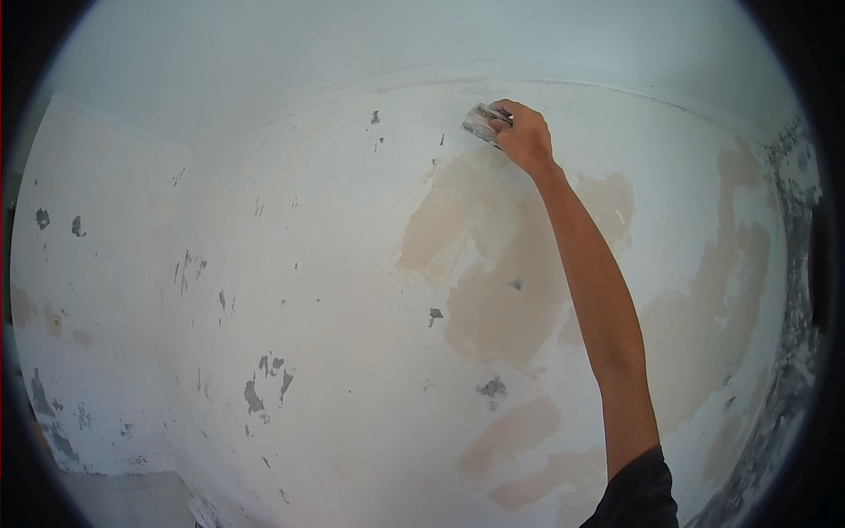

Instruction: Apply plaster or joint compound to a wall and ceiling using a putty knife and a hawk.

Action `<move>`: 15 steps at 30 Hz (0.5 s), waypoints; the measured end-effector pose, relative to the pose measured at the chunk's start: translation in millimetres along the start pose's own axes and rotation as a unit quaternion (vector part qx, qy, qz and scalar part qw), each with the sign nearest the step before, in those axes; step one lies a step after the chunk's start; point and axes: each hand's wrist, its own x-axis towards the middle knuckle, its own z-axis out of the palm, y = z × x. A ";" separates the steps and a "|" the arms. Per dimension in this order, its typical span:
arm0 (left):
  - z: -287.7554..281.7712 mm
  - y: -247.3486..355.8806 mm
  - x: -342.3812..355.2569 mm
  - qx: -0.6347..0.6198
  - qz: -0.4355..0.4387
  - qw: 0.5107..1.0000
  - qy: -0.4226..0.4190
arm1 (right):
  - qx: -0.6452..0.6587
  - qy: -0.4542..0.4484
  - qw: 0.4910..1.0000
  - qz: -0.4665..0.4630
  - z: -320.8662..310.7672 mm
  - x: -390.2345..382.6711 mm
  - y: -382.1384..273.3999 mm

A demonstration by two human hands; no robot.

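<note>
High on a white wall (352,352), near its top edge, my right hand (526,136) is closed around a putty knife (481,123). Its wide, smeared metal blade lies against or very close to the wall, pointing left. Just below the hand begins a large beige patch of filler (506,308), partly covered by a paler smear. My bare right arm reaches up from a dark sleeve (638,493) at the lower right. My left hand is out of view.
Several dark grey chipped spots (253,396) mark the wall at the left. More beige filler (713,326) streaks the right side. A rough, dark-blotched strip (797,352) runs down the right edge. Above is the pale ceiling (396,40). Pale floor (132,497) shows at lower left.
</note>
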 end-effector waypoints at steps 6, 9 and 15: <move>7.8 -1.0 16.8 0.000 0.010 1.000 -0.012 | -0.215 -0.040 0.961 -0.167 48.5 -23.3 9.5; 2.0 0.1 12.4 0.002 0.013 1.000 -0.005 | -0.248 -0.054 0.955 -0.154 53.6 -32.7 -0.9; -18.6 -4.9 -18.0 0.003 0.000 0.999 0.035 | -0.156 -0.018 0.984 -0.079 26.3 -19.5 -7.7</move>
